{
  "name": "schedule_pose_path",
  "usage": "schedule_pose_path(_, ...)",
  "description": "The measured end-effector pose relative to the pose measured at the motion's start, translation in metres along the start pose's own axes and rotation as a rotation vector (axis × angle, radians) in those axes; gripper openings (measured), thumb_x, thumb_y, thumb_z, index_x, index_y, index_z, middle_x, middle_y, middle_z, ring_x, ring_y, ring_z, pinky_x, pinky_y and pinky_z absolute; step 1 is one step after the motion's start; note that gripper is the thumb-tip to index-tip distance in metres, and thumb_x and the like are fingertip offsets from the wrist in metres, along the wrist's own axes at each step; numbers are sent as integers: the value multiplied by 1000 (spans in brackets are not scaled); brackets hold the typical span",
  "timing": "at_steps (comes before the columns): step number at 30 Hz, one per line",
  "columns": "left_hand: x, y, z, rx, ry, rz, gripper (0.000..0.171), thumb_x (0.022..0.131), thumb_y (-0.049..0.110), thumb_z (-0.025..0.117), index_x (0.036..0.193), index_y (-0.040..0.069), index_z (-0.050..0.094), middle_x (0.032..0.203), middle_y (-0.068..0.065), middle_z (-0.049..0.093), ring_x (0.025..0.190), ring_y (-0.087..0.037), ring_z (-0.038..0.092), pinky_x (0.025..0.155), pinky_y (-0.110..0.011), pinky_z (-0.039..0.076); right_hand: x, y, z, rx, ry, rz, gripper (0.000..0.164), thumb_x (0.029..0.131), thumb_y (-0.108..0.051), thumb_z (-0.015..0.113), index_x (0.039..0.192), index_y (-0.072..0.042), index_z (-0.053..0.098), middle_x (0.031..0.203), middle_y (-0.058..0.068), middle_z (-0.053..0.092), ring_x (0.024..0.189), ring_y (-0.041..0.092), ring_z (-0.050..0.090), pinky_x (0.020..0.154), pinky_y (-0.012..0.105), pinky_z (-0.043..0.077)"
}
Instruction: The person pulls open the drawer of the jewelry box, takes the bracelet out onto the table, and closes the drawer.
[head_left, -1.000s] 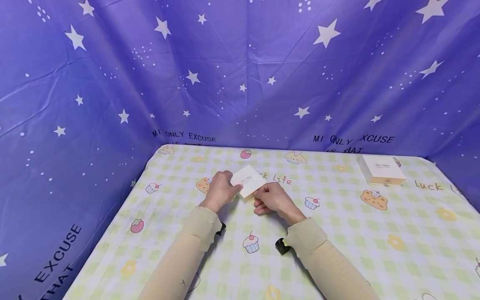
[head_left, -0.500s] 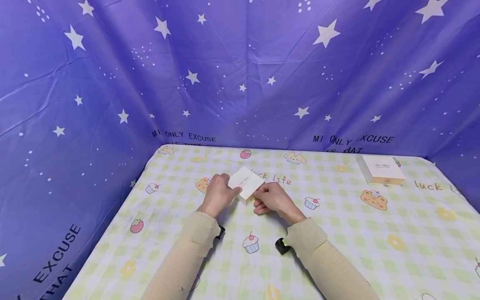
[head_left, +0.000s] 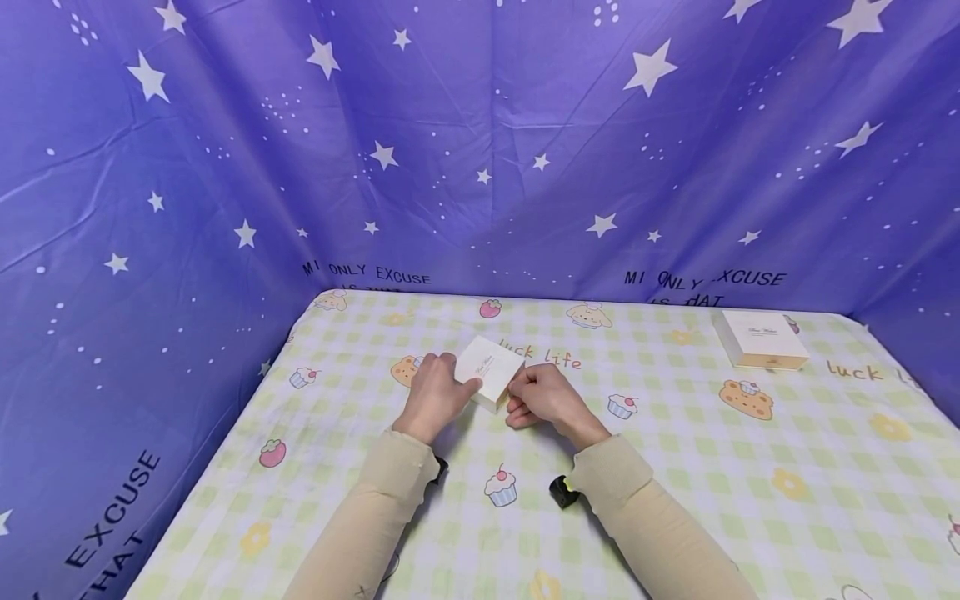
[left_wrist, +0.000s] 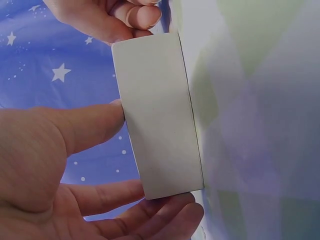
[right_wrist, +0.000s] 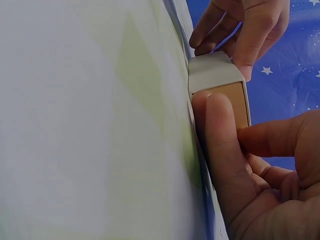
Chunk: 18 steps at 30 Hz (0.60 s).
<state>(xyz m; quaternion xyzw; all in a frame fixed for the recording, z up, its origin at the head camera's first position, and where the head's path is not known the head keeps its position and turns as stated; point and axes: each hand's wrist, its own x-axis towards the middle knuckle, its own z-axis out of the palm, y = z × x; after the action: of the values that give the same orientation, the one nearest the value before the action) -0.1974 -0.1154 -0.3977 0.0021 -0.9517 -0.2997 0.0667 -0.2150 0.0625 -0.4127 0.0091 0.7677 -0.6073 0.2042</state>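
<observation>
Head view: white box (head_left: 489, 367) sitting just below frame centre on checked tablecloth (head_left: 570, 533); left hand (head_left: 433, 398) gripping its left side, right hand (head_left: 549, 396) reaching its lower-right corner. Second box (head_left: 765, 336) resting at frame right, showing here only.

Left wrist view: plain long side filling centre; thumb and fingers clamping box.

Right wrist view: tan end (right_wrist: 238, 102) showing right of centre, right fingers touching it, thumb meeting edge; cannot tell whether pinching. Contents of both boxes staying hidden.
</observation>
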Motion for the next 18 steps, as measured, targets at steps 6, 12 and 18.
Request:
schedule_pose_path(6,-2,0,0,20,-9,-26,44,80,28,76,105,-6,62,90,-14,56,78,-25,53,70,-37,46,1,1,0,-3,6,-7,19,95,-3,48,87,8,62,72,18,62,56,24,67,56,36,56)
schedule_pose_path(12,-4,0,-1,48,-32,-24,38,82,30,74,93,-4,63,85,-12,52,72,-23,50,64,-35,44,2,1,-1,0,7,-2,19,97,-5,48,91,8,61,74,19,62,59,27,68,57,37,56)
schedule_pose_path(18,-6,-1,-1,47,-30,-22,38,83,31,74,93,-4,63,84,-12,52,71,-23,50,63,-34,44,4,2,-2,18,2,2,20,98,-5,46,92,8,60,75,19,61,59,28,68,58,38,57)
